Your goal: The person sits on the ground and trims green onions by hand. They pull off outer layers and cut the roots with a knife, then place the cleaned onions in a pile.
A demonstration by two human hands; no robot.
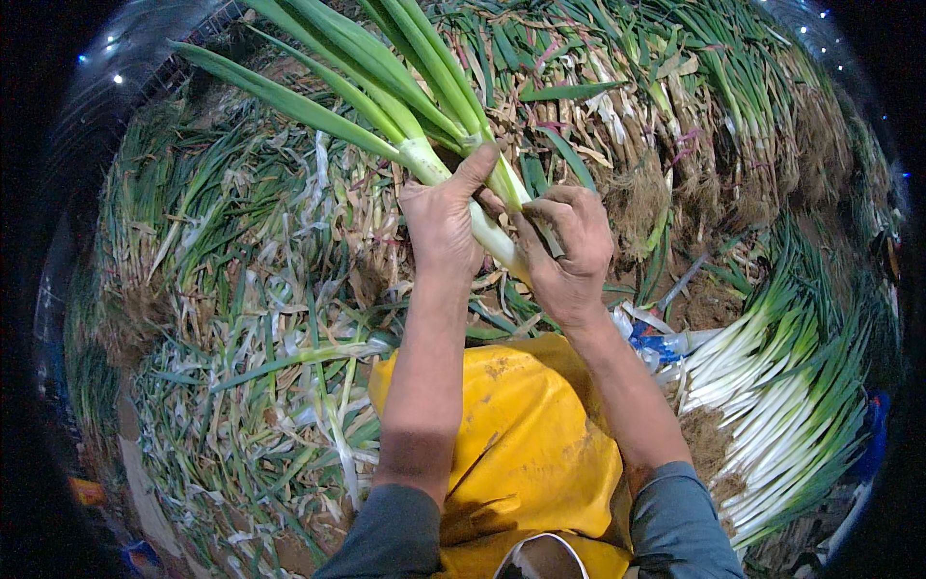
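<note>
My left hand (445, 221) is wrapped around the pale shafts of large green onions (423, 163), thumb on top. Their long green leaves fan up toward the far left, while the white lower ends slant down to the right. At that lower part, my right hand (568, 250) pinches a thin sheath or leaf strip between thumb and fingers, close beside the thicker white shaft. The fingers partly hide the lower ends of the stalks. Below both hands, a yellow waterproof apron (535, 434) with dirt marks covers my lap.
Untrimmed green onions (673, 137) with brown roots lie in rows at the back. Stripped leaves and skins (246, 420) litter the ground on the left. On the right, white-shafted onions (767, 398) are piled beside loose roots (705, 438) and blue-and-white plastic (658, 344).
</note>
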